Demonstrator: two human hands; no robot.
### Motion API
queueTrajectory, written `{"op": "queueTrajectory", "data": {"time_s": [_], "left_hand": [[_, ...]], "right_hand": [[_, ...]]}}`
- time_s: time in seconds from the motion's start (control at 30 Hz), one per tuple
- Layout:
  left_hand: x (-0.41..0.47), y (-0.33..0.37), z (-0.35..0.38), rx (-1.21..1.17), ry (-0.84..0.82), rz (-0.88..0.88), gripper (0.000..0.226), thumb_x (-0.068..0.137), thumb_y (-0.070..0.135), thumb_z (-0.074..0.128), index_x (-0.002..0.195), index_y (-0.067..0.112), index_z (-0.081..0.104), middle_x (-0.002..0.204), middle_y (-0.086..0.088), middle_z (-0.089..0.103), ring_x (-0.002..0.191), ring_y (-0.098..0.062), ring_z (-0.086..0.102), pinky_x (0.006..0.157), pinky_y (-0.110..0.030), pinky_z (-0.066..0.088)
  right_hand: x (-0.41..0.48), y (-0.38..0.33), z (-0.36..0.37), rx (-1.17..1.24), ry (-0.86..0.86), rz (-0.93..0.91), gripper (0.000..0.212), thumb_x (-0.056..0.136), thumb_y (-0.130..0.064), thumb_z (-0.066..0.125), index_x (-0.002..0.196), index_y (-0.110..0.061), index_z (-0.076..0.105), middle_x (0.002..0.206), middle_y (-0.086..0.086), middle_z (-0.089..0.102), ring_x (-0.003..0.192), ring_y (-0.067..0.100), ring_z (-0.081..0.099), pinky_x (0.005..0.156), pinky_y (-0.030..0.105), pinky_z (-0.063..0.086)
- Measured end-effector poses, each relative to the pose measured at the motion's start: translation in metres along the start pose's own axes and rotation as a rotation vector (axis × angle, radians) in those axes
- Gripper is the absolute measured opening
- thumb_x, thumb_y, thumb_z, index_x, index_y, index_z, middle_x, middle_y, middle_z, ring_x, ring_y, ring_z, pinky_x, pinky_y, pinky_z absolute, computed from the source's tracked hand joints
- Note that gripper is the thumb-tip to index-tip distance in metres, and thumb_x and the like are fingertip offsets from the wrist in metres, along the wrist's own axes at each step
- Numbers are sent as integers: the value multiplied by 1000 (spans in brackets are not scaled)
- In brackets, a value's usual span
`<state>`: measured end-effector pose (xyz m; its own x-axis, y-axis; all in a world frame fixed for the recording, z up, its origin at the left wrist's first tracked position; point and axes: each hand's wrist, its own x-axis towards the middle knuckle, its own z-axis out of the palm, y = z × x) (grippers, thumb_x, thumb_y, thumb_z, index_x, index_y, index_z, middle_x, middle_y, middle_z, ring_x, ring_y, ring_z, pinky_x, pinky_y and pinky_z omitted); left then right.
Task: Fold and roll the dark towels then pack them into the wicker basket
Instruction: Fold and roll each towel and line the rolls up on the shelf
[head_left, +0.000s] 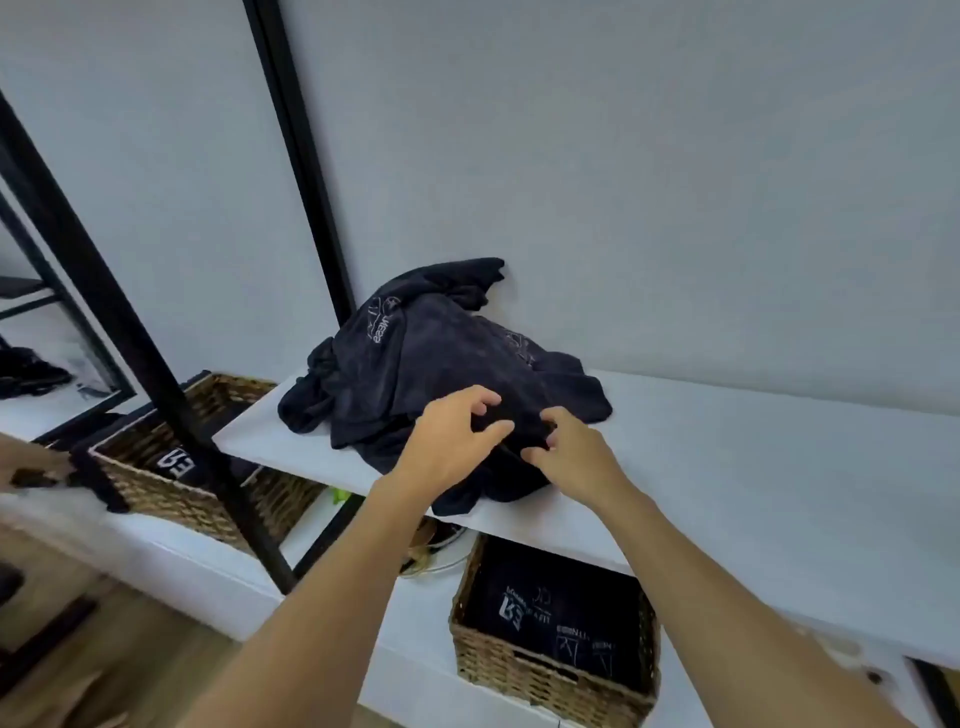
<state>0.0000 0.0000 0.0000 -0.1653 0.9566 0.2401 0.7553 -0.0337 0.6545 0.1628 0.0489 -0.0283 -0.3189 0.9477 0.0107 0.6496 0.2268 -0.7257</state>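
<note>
A heap of crumpled dark towels with pale printed logos lies on the white shelf, against the wall. My left hand and my right hand reach over the heap's near side, close together. Their fingers are spread and bent, with the tips at the cloth, and neither plainly grips a fold. Below the shelf stands a wicker basket holding folded dark towels with logos facing up. A second wicker basket stands lower left, also with dark cloth inside.
A slanted black metal post crosses in front of the left basket, and another runs up the wall. A person's hand holding something dark shows at the left edge. The lower white ledge carries the baskets.
</note>
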Motion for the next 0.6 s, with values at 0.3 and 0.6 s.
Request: {"op": "queueTrajectory", "data": {"time_s": [0.3,0.6], "left_hand": [[31,1,28,696,-183,183,42,91,44,60,129,26,54,123,-3,53,117,-25,47,98,-39,33],[55,0,24,429,-288,221,12,89,24,61,101,22,58,96,6,60,92,-20,60,71,-31,45]], "right_hand": [[39,-4,-5,-206,47,76,12,83,-13,54,73,-10,56,83,8,68,78,26,61,64,33,48],[44,-1,-2,41,62,127,14,79,-6,59,89,4,63,76,9,60,74,24,54,67,37,45]]}}
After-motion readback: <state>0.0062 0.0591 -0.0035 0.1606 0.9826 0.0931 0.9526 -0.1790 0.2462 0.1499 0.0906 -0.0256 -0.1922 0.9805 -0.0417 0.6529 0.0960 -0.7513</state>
